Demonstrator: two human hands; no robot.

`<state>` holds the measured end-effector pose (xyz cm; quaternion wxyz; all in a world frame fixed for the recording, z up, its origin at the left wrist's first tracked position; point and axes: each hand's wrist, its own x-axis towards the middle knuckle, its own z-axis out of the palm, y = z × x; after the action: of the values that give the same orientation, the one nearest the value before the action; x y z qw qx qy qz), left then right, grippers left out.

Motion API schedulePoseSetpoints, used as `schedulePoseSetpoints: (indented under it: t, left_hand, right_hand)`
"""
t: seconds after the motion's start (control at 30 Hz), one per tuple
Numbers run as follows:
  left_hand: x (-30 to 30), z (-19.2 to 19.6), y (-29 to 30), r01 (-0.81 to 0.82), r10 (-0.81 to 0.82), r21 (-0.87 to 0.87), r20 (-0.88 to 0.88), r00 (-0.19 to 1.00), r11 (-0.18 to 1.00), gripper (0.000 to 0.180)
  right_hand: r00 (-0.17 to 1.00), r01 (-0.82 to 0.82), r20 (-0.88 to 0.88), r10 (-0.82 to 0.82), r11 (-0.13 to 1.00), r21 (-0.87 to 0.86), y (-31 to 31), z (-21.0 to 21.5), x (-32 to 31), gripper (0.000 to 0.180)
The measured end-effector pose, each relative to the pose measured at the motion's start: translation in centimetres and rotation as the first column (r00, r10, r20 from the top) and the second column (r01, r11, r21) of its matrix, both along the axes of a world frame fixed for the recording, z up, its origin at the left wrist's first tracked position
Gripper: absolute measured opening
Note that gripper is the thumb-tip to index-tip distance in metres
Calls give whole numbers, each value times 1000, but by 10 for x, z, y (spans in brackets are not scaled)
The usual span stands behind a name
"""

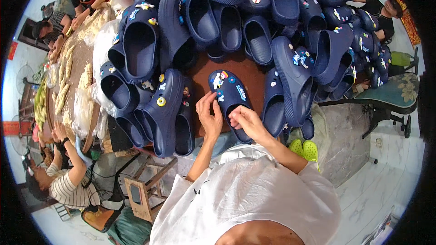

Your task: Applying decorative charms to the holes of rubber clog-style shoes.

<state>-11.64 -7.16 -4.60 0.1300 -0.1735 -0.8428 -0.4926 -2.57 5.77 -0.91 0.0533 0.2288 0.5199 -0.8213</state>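
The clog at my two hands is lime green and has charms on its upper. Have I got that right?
Not quite: the head view shows the charm-decorated clog at your left hand and right hand is navy blue.

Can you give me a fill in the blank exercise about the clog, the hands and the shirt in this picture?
1. The clog between the person's two hands is dark ____.
2. The hand in front of the clog's opening is the person's ____ one.
3. The person's shirt is ____.

Missing words: blue; right; white.
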Motion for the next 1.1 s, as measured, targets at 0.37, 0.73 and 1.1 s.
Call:
schedulePoseSetpoints:
  t: [0.37,0.73,1.1]
  left_hand:
    - [-8,16,30,251,-244,-63,91,965,966,25]
    - [-21,19,28,215,-226,76,203,953,974,21]
    - [-31,21,27,114,-113,4,190,975,993,18]
  right_hand:
    - [990,21,-76,118,410,912,56,-39,-49,44]
    - [993,-68,27,113,379,923,59,-31,-53,40]
    - [968,-40,27,248,48,998,50,-27,-62,21]
